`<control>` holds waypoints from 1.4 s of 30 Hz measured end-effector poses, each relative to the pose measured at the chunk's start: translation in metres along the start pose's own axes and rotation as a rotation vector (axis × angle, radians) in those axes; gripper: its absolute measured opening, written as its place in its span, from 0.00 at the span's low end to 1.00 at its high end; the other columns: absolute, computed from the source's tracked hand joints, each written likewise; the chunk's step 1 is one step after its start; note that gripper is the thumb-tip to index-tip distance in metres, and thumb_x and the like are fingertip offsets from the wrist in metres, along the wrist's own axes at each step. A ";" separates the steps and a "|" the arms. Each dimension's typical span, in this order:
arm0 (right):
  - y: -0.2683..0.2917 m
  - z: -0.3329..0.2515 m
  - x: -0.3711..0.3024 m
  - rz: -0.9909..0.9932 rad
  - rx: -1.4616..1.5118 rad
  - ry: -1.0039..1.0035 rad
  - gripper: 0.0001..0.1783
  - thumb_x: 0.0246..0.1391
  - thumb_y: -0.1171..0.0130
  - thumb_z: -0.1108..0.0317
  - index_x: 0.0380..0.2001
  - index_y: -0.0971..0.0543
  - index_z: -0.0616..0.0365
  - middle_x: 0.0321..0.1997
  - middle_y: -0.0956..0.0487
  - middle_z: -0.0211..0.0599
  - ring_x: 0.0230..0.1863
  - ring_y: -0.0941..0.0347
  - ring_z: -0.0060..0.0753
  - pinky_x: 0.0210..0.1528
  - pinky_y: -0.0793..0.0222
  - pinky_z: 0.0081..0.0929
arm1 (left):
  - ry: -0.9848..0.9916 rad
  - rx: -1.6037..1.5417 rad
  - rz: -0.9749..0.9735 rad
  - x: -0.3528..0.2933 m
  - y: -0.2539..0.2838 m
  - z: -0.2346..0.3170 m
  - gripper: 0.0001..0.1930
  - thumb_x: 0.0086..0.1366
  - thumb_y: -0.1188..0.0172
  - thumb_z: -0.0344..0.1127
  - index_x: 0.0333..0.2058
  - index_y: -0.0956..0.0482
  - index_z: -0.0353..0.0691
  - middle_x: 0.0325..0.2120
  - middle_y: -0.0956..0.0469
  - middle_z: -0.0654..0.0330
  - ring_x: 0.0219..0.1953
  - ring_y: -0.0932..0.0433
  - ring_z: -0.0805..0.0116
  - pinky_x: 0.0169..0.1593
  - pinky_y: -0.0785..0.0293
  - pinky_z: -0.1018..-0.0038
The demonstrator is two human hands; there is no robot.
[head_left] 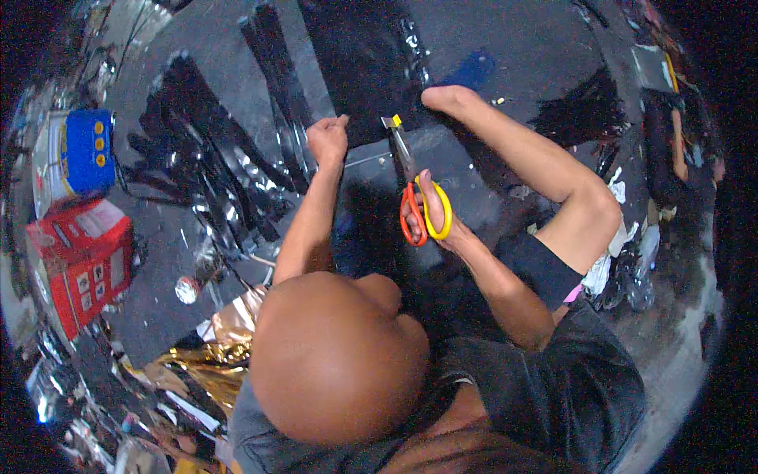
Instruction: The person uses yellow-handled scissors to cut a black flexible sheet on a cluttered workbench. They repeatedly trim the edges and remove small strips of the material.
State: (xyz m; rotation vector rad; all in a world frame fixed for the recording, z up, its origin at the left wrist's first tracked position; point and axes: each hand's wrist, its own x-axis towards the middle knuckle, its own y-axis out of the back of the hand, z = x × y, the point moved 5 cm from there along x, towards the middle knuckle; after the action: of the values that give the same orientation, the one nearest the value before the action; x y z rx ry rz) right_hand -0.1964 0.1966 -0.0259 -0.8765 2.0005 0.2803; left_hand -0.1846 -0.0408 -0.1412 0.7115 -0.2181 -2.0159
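My left hand point(327, 142) is closed at the near left corner of a dark black sheet point(363, 55), its fingers pressed together on the edge. My right hand point(433, 212) holds a pair of scissors point(406, 154) by their loops, one orange and one yellow. The blades point away from me, over the sheet's near edge. At their tip shows a small silver and yellow piece point(392, 122); whether it is part of the scissors I cannot tell. My bare right foot point(446, 97) rests by the sheet's right side.
Strips of shiny black film point(213, 150) lie left on the dark floor. A red box point(83, 261) and a blue and white package point(75, 154) stand at the far left. Gold foil point(209, 359) lies near left. Crumpled clear plastic point(643, 268) lies at the right.
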 end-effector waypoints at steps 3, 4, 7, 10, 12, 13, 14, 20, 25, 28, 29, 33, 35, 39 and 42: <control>-0.009 0.019 0.001 0.036 -0.155 -0.087 0.48 0.40 0.70 0.19 0.19 0.30 0.60 0.12 0.34 0.33 0.11 0.36 0.28 0.16 0.36 0.23 | -0.077 0.055 -0.189 0.003 0.017 -0.009 0.09 0.49 0.38 0.36 0.25 0.18 0.35 0.22 0.21 0.54 0.23 0.22 0.66 0.31 0.29 0.70; -0.014 0.029 0.001 -0.042 -0.126 -0.131 0.48 0.40 0.71 0.19 0.19 0.30 0.60 0.13 0.33 0.33 0.11 0.35 0.28 0.16 0.35 0.24 | -0.052 0.029 -0.278 0.004 0.021 0.001 0.09 0.50 0.38 0.35 0.25 0.19 0.34 0.20 0.21 0.55 0.21 0.23 0.69 0.28 0.29 0.72; -0.028 0.045 -0.002 -0.203 -0.057 -0.207 0.49 0.38 0.70 0.18 0.22 0.30 0.61 0.14 0.32 0.35 0.13 0.32 0.32 0.17 0.32 0.25 | 0.127 -0.185 -0.423 0.010 0.012 0.003 0.07 0.53 0.39 0.30 0.23 0.22 0.30 0.16 0.24 0.57 0.16 0.26 0.72 0.19 0.32 0.78; -0.043 0.054 0.007 -0.241 -0.060 -0.106 0.48 0.39 0.68 0.19 0.23 0.30 0.61 0.15 0.32 0.37 0.13 0.31 0.31 0.17 0.32 0.25 | 0.219 -0.266 -0.458 0.008 0.012 -0.001 0.06 0.55 0.40 0.28 0.25 0.23 0.29 0.16 0.26 0.57 0.14 0.27 0.72 0.16 0.33 0.79; -0.043 0.074 0.026 -0.371 0.074 -0.091 0.46 0.40 0.66 0.20 0.24 0.31 0.61 0.15 0.31 0.37 0.13 0.31 0.31 0.16 0.32 0.26 | 0.247 -0.279 -0.437 0.004 0.017 0.005 0.06 0.55 0.41 0.27 0.25 0.24 0.29 0.16 0.26 0.57 0.14 0.27 0.72 0.16 0.34 0.80; -0.042 0.067 0.027 -0.341 0.048 -0.075 0.46 0.40 0.66 0.21 0.24 0.31 0.61 0.15 0.31 0.36 0.13 0.31 0.30 0.16 0.32 0.26 | 0.245 -0.290 -0.452 0.006 0.011 0.006 0.06 0.55 0.41 0.28 0.25 0.24 0.29 0.15 0.26 0.57 0.14 0.27 0.73 0.16 0.34 0.80; -0.042 0.064 0.031 -0.323 0.022 -0.064 0.46 0.41 0.66 0.21 0.24 0.31 0.61 0.15 0.31 0.36 0.13 0.31 0.30 0.16 0.32 0.26 | 0.248 -0.298 -0.455 0.007 0.010 0.005 0.06 0.55 0.41 0.28 0.25 0.23 0.29 0.15 0.26 0.57 0.14 0.27 0.73 0.16 0.34 0.80; -0.031 0.063 0.051 -0.280 0.082 -0.053 0.44 0.42 0.64 0.23 0.23 0.31 0.60 0.13 0.32 0.34 0.12 0.32 0.29 0.14 0.33 0.26 | 0.177 -0.186 -0.418 0.006 0.010 0.008 0.06 0.55 0.41 0.30 0.25 0.23 0.32 0.15 0.26 0.60 0.16 0.27 0.74 0.17 0.34 0.79; -0.018 0.066 0.073 -0.325 0.249 -0.011 0.40 0.44 0.59 0.26 0.23 0.30 0.60 0.12 0.33 0.33 0.11 0.33 0.28 0.13 0.33 0.27 | 0.147 -0.133 -0.421 0.002 0.005 0.006 0.10 0.55 0.39 0.36 0.23 0.24 0.34 0.15 0.26 0.61 0.16 0.26 0.75 0.19 0.33 0.79; -0.014 0.079 0.088 -0.300 0.214 0.005 0.39 0.45 0.55 0.28 0.23 0.29 0.60 0.12 0.33 0.32 0.10 0.34 0.26 0.12 0.33 0.26 | 0.055 0.020 -0.351 -0.006 0.007 0.006 0.14 0.54 0.37 0.40 0.22 0.26 0.35 0.14 0.26 0.61 0.16 0.25 0.74 0.20 0.32 0.78; -0.015 0.080 0.090 -0.244 0.157 -0.007 0.38 0.45 0.54 0.28 0.22 0.29 0.60 0.12 0.33 0.32 0.10 0.34 0.26 0.12 0.34 0.26 | -0.001 0.109 -0.300 -0.013 0.010 0.011 0.14 0.54 0.37 0.41 0.22 0.26 0.35 0.14 0.26 0.61 0.16 0.25 0.73 0.20 0.32 0.78; -0.016 0.068 0.075 -0.138 -0.012 -0.109 0.34 0.42 0.45 0.33 0.23 0.27 0.60 0.13 0.30 0.32 0.11 0.32 0.29 0.13 0.31 0.28 | 0.033 0.002 -0.292 -0.031 0.005 -0.001 0.14 0.54 0.37 0.41 0.22 0.28 0.36 0.14 0.26 0.61 0.16 0.28 0.73 0.20 0.34 0.77; -0.016 0.064 0.072 -0.079 -0.066 -0.117 0.31 0.42 0.42 0.35 0.22 0.26 0.58 0.14 0.28 0.32 0.11 0.31 0.30 0.14 0.30 0.28 | 0.071 -0.074 -0.408 -0.041 0.001 -0.001 0.13 0.56 0.39 0.39 0.22 0.28 0.36 0.15 0.27 0.62 0.15 0.31 0.74 0.20 0.35 0.77; -0.014 0.061 0.076 -0.118 -0.054 -0.084 0.34 0.40 0.46 0.30 0.19 0.27 0.55 0.13 0.29 0.32 0.11 0.32 0.29 0.15 0.32 0.27 | -0.025 -0.091 -0.405 -0.042 -0.001 -0.004 0.11 0.57 0.42 0.38 0.22 0.28 0.37 0.15 0.28 0.63 0.16 0.32 0.76 0.22 0.37 0.77; -0.024 0.043 0.073 -0.072 -0.190 -0.040 0.40 0.39 0.53 0.24 0.19 0.29 0.59 0.12 0.33 0.31 0.10 0.33 0.27 0.13 0.33 0.26 | -0.164 0.021 -0.385 -0.036 0.005 -0.012 0.10 0.57 0.44 0.37 0.23 0.28 0.36 0.15 0.29 0.63 0.18 0.33 0.76 0.24 0.37 0.75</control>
State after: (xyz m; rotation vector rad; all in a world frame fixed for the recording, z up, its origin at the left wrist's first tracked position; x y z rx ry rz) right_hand -0.1769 0.1667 -0.1063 -1.0515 1.9230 0.4489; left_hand -0.1606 -0.0121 -0.1348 0.6372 -0.2097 -2.4462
